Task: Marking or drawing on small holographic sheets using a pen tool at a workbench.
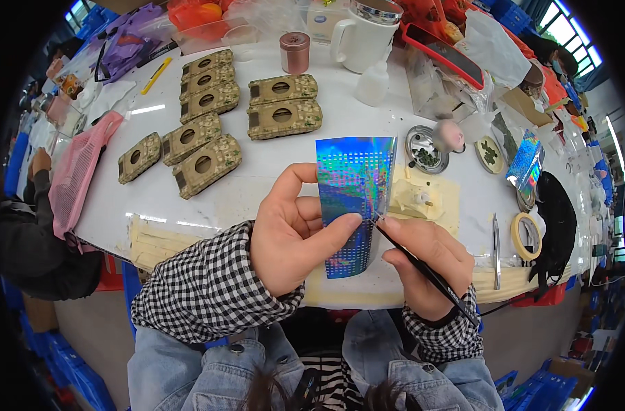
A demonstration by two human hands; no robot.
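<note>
My left hand is closed on a shiny blue holographic sheet with rows of small squares, its thumb pressed flat on the front. The sheet stands nearly upright above the table's near side. My right hand pinches slim black tweezers, whose tips meet the sheet's right part, close to my left thumb. Whether the tips grip a tiny piece cannot be made out. Beyond the hands lie several camouflage model tank hulls, each with a round hole on top, among them one hull at the middle and another further left.
Behind the sheet sits a cream block on yellowish tape. To the right are a round metal dish with dark green bits, silver tweezers and a tape roll. A white mug and a red-cased phone stand farther back.
</note>
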